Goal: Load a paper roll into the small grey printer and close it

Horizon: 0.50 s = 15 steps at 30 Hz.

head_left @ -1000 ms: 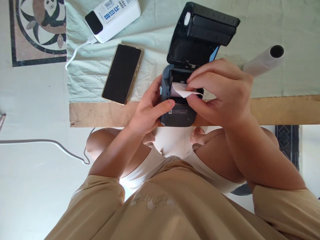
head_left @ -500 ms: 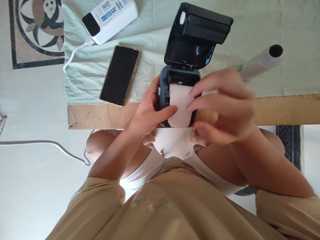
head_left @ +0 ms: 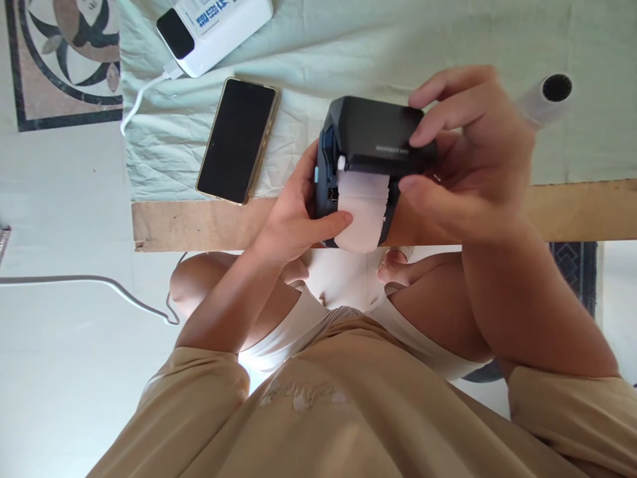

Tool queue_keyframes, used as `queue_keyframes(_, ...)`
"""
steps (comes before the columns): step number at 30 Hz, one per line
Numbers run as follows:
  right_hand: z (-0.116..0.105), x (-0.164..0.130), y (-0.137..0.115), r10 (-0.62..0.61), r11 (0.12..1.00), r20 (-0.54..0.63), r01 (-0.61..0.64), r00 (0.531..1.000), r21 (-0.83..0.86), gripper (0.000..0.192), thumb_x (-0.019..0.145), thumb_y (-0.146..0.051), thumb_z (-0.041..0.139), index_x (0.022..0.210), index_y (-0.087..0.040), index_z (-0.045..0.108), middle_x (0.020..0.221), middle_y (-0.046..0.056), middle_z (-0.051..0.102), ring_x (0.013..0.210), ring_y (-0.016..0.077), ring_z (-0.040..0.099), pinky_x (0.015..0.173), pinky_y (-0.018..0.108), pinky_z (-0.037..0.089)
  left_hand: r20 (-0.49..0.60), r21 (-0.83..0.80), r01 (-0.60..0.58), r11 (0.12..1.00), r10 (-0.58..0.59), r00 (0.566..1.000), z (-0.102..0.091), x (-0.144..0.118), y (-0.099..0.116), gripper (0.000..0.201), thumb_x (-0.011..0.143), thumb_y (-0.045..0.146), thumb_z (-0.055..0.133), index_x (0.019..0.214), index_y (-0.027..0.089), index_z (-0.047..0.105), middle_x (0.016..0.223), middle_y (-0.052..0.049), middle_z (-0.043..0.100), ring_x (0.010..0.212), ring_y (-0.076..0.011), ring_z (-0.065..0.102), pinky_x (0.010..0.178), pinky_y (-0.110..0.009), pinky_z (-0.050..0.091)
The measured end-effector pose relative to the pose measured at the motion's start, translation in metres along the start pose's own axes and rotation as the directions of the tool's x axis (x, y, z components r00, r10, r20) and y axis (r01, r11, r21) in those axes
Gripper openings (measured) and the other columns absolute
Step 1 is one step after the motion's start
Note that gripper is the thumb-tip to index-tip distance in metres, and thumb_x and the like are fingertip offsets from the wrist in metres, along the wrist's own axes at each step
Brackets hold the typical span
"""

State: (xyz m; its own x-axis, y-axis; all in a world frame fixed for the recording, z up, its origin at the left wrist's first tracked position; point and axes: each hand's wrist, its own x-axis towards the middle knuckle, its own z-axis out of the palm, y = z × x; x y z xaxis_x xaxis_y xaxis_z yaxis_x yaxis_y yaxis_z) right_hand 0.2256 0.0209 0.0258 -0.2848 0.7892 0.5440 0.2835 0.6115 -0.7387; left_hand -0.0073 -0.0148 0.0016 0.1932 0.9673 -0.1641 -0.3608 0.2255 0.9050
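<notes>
Small dark printer sits at near edge of cloth-covered table, lid down, white paper strip hanging out the front. Left hand grips printer's left side, thumb pressed on the paper. Right hand wraps the right side, fingers over the lid, thumb at the front edge; grip closed on printer. Phone lies just left, power bank beyond it, paper roll to the right.

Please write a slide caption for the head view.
Both hands hold a printer, paper sticking out.
</notes>
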Motion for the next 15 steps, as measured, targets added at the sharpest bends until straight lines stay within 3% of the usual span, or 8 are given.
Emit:
queue_keyframes(2,0.001,-0.001,0.002,-0.014,0.999,0.046,0.015,0.999,-0.031,0.021,0.092,-0.044,0.078,0.105,-0.029,0.068,0.137,0.009,0.068,0.07,0.0133,0.054,0.055,0.035,0.051,0.001,-0.002,-0.006,1.0,0.006,1.0,0.0,0.001,0.0,0.067,0.064,0.029,0.102,0.125,0.024,0.073,0.124,-0.009,0.078,0.144,-0.0447,0.069,0.116,-0.05,0.063)
queue_keyframes(8,-0.003,-0.001,0.006,-0.038,0.989,0.187,0.064,0.982,-0.133,0.029,0.078,-0.024,0.077,0.105,-0.03,0.067,0.143,0.009,0.062,0.092,0.0195,0.064,0.056,0.031,0.054,0.069,0.036,-0.03,0.999,0.027,0.997,-0.001,0.003,0.001,0.073,0.066,0.03,0.102,0.132,0.026,0.071,0.117,-0.007,0.08,0.149,-0.0407,0.065,0.121,-0.047,0.06)
queue_keyframes(11,-0.006,0.0,0.003,0.001,0.998,0.234,0.013,0.972,-0.057,0.025,0.084,-0.03,0.079,0.106,-0.028,0.068,0.147,0.011,0.06,0.093,0.0204,0.066,0.064,0.035,0.059,0.065,0.049,-0.045,0.998,0.042,0.997,-0.004,0.007,-0.003,0.076,0.066,0.034,0.102,0.134,0.025,0.07,0.127,-0.008,0.079,0.146,-0.0407,0.067,0.118,-0.046,0.062)
queue_keyframes(15,-0.003,-0.001,-0.001,0.174,0.982,0.256,-0.186,0.951,0.023,0.034,0.092,-0.051,0.082,0.112,-0.028,0.068,0.147,0.011,0.062,0.101,0.024,0.068,0.071,0.038,0.062,0.144,0.019,-0.1,0.995,0.096,0.985,-0.012,0.014,-0.01,0.081,0.061,0.036,0.106,0.134,0.027,0.071,0.122,-0.006,0.08,0.135,-0.0363,0.073,0.108,-0.041,0.067)
